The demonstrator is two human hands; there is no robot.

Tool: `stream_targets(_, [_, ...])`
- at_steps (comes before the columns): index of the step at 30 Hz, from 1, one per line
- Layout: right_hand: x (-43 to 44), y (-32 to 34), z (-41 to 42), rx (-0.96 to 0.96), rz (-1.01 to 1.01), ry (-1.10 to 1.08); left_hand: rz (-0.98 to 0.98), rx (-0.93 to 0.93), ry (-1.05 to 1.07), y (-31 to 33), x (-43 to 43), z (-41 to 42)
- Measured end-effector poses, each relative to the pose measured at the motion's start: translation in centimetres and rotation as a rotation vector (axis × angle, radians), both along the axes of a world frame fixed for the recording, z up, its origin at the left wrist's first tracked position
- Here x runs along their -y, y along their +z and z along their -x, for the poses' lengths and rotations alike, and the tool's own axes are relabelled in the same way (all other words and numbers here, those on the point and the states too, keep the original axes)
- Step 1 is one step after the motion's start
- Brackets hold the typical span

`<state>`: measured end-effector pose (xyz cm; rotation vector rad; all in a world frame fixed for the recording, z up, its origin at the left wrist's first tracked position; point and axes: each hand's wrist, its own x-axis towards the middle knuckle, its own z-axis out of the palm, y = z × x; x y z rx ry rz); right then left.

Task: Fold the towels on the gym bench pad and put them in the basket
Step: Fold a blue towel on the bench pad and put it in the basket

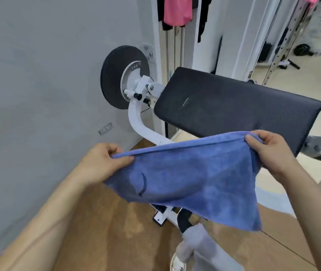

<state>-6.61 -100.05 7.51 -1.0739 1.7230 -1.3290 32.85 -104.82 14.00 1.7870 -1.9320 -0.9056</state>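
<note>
A blue towel [191, 177] hangs in the air in front of me, stretched between both hands along its top edge. My left hand [103, 163] pinches its left corner. My right hand [271, 151] grips its right corner. The lower part of the towel droops toward the floor. Behind it the black gym bench pad [234, 106] lies bare, tilted, just beyond the towel's top edge. No basket is in view.
A black weight plate [114, 79] sits on the white machine frame [136, 122] left of the pad, close to the grey wall. Pink clothing [177, 10] hangs at the top. Wooden floor lies below. My leg in grey trousers [197, 243] shows under the towel.
</note>
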Motion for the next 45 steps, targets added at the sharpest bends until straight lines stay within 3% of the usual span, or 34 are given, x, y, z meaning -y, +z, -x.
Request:
stream_targets(2, [1.4, -0.9, 0.5, -0.057, -0.007, -0.066, 0.199, 0.063, 0.138, -0.9, 3.3, 1.0])
stream_targets(7, [5.0, -2.1, 2.4, -0.048, -0.081, -0.213, 0.116, -0.581, 0.199, -2.0, 10.1, 3.7])
stream_targets(10, [6.7, -1.1, 3.2, 0.136, -0.149, -0.184, 0.023, -0.726, 0.251, -2.1, 14.1, 5.8])
stream_targets(12, [7.8, -0.6, 3.4, 0.347, -0.112, -0.186, 0.084, -0.647, 0.27, -2.1, 17.4, 7.5])
stream_targets(13, [8.5, -0.6, 3.5, 0.361, -0.091, -0.215, 0.151, -0.581, 0.244, -2.1, 19.2, 8.3])
stream_targets(18, [13.4, -2.3, 4.4, 0.077, -0.107, -0.5, 0.347, -0.197, 0.104, -3.6, 28.0, 12.7])
stream_targets(20, [15.3, -2.5, 4.7, -0.009, -0.128, -0.583, 0.385, -0.125, 0.068, -5.3, 31.8, 14.4])
stream_targets(25, [20.0, -2.0, 5.7, -0.159, -0.158, -0.664, 0.408, -0.083, -0.054, -8.2, 40.8, 19.4])
stream_targets(29, [24.2, -1.3, 7.6, -0.479, -0.185, -0.689, 0.446, -0.034, -0.122, -8.4, 45.7, 22.7])
stream_targets(35, [30.1, -2.8, 10.0, -0.686, -0.206, -0.737, 0.406, 0.031, -0.102, -10.5, 51.8, 26.8])
stream_targets(42, [32.9, -5.8, 12.0, -1.037, -0.228, -0.796, 0.408, 0.052, -0.017, -11.4, 54.8, 28.4])
stream_targets(45, [32.9, -6.4, 12.2, -1.103, -0.214, -0.815, 0.428, 0.069, -0.007, -11.7, 55.5, 28.9])
